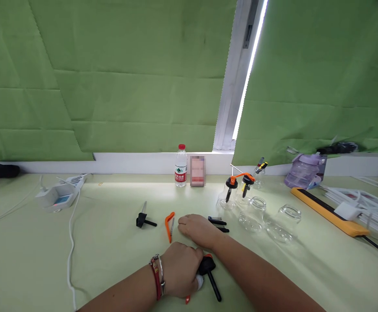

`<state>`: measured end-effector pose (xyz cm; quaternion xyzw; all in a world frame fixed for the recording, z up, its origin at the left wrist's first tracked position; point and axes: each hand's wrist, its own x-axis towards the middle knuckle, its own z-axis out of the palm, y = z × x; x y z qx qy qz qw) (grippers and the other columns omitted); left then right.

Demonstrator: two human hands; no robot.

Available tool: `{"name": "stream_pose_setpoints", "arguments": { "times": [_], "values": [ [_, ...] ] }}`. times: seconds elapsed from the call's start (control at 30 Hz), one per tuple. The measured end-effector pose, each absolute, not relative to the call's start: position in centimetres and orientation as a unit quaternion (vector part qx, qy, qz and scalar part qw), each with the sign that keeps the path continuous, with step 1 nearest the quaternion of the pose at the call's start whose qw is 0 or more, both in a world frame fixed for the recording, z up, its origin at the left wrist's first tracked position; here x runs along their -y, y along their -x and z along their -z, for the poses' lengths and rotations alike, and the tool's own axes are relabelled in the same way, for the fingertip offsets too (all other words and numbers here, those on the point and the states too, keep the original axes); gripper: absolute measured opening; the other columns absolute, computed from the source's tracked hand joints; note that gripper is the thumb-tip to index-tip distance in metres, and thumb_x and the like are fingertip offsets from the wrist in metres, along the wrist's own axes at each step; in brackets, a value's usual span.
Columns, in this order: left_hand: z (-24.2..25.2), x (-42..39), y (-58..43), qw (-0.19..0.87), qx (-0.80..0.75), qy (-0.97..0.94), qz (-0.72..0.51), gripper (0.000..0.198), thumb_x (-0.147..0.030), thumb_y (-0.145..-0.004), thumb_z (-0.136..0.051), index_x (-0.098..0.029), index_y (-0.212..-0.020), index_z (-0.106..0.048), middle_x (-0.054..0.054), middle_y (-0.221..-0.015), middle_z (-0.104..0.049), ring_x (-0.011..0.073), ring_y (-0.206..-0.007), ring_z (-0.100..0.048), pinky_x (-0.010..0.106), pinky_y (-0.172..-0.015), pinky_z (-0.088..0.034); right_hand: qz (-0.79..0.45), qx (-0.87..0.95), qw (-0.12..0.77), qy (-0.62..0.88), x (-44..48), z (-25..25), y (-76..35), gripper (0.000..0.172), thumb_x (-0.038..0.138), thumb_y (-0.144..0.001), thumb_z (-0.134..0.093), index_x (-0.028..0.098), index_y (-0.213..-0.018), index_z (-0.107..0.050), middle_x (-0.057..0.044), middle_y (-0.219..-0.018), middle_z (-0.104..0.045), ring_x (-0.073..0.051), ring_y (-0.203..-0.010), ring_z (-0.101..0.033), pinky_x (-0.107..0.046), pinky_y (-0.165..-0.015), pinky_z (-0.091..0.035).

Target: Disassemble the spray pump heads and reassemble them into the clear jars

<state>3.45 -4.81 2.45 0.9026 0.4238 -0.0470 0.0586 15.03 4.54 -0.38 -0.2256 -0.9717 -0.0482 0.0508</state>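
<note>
My left hand [180, 268], wearing a red band and a silver bracelet, is closed around a black pump head [207, 265] with a black tube pointing toward me. Bits of orange show beside it. My right hand [197, 229] reaches across above it, fingers bent down to the table; anything under the fingertips is hidden. Just left of those fingertips lies an orange lever [168, 226] with a thin metal rod. Further left rests another black pump head [141, 219] with a clear tube. Black parts with springs [219, 223] lie right of my right hand.
Clear glass jars [281, 225] stand at right, and two behind them carry black tops with an orange lever [245, 176]. At the back are a water bottle [181, 167] and a pink box [197, 171]. A yellow power strip [331, 212] and a white cable [71, 242] flank the workspace.
</note>
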Motion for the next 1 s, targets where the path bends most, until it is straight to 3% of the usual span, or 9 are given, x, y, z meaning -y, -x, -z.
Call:
{"name": "stream_pose_setpoints", "arguments": {
  "times": [0.17, 0.27, 0.33, 0.43, 0.57, 0.8, 0.9, 1.0],
  "values": [
    [-2.4, 4.6, -3.3, 0.082, -0.448, -0.888, 0.052, 0.025, -0.034, -0.070, -0.048, -0.018, -0.089, -0.055, 0.008, -0.077, -0.068, 0.0277, -0.065, -0.065, 0.035, -0.054, -0.048, -0.070, 0.939, 0.144, 0.305, -3.8, -0.6, -16.0, 0.022, 0.010, -0.087, -0.040, 0.016, -0.091, -0.061, -0.007, -0.093, -0.062, -0.016, -0.086, -0.054, -0.027, -0.075, -0.040],
    [-1.9, 4.2, -3.2, 0.101, -0.478, -0.872, 0.036, 0.024, -0.034, -0.072, -0.047, -0.019, -0.090, -0.053, 0.007, -0.079, -0.067, 0.0264, -0.067, -0.064, 0.032, -0.052, -0.045, -0.177, 0.876, 0.218, 0.391, -2.2, -1.5, -17.6, 0.027, 0.021, -0.092, -0.034, 0.017, -0.085, -0.060, -0.004, -0.084, -0.061, -0.015, -0.078, -0.054, -0.026, -0.070, -0.040],
    [-1.4, 4.0, -3.1, 0.115, -0.497, -0.860, 0.012, 0.025, -0.036, -0.075, -0.046, -0.019, -0.093, -0.052, 0.006, -0.079, -0.067, 0.0253, -0.067, -0.064, 0.030, -0.051, -0.043, -0.255, 0.845, 0.214, 0.418, -0.8, -1.9, -18.9, 0.032, 0.032, -0.093, -0.033, 0.019, -0.080, -0.060, -0.002, -0.075, -0.060, -0.014, -0.069, -0.053, -0.025, -0.063, -0.039],
    [-0.8, 3.8, -3.3, 0.139, -0.508, -0.849, -0.034, 0.028, -0.042, -0.078, -0.045, -0.020, -0.095, -0.050, 0.005, -0.079, -0.066, 0.0233, -0.067, -0.063, 0.028, -0.049, -0.039, -0.355, 0.793, 0.232, 0.438, 1.3, -1.5, -20.5, 0.026, 0.042, -0.084, -0.051, 0.020, -0.095, -0.059, -0.004, -0.090, -0.061, -0.016, -0.078, -0.055, -0.025, -0.066, -0.041],
    [-0.9, 4.0, -3.5, 0.155, -0.512, -0.843, -0.060, 0.033, -0.052, -0.079, -0.044, -0.020, -0.087, -0.049, 0.005, -0.079, -0.064, 0.0213, -0.065, -0.061, 0.026, -0.046, -0.032, -0.535, 0.673, 0.254, 0.443, 2.8, -0.5, -21.6, 0.034, 0.046, -0.079, -0.056, 0.020, -0.100, -0.051, -0.001, -0.083, -0.058, -0.010, -0.055, -0.050, -0.023, -0.051, -0.039],
    [-3.5, 2.6, -2.2, 0.108, -0.608, -0.782, -0.084, 0.040, -0.045, -0.092, -0.019, -0.020, -0.083, -0.049, 0.005, -0.071, -0.062, 0.0198, -0.063, -0.060, 0.027, -0.053, -0.036, -0.496, 0.555, 0.432, 0.509, 1.5, -2.3, -23.5, 0.032, 0.047, -0.074, -0.061, 0.019, -0.088, -0.052, 0.003, -0.069, -0.050, -0.009, -0.055, -0.044, -0.022, -0.051, -0.038],
    [-4.3, 1.1, -0.5, 0.054, -0.707, -0.699, -0.092, 0.041, -0.043, -0.093, -0.018, -0.017, -0.088, -0.050, 0.009, -0.073, -0.063, 0.0238, -0.068, -0.062, 0.031, -0.056, -0.039, -0.505, 0.539, 0.447, 0.504, 1.3, -2.6, -24.0, 0.032, 0.048, -0.075, -0.061, 0.019, -0.086, -0.053, 0.004, -0.066, -0.048, -0.009, -0.054, -0.042, -0.022, -0.050, -0.036],
    [-4.0, -0.3, 1.4, 0.072, -0.747, -0.657, -0.070, 0.036, -0.037, -0.091, -0.024, -0.016, -0.085, -0.052, 0.012, -0.076, -0.064, 0.0257, -0.068, -0.063, 0.032, -0.056, -0.041, -0.513, 0.552, 0.424, 0.502, 1.6, -2.4, -23.8, 0.032, 0.047, -0.073, -0.062, 0.019, -0.087, -0.054, 0.003, -0.066, -0.048, -0.010, -0.056, -0.043, -0.023, -0.051, -0.037]
  ]
}}
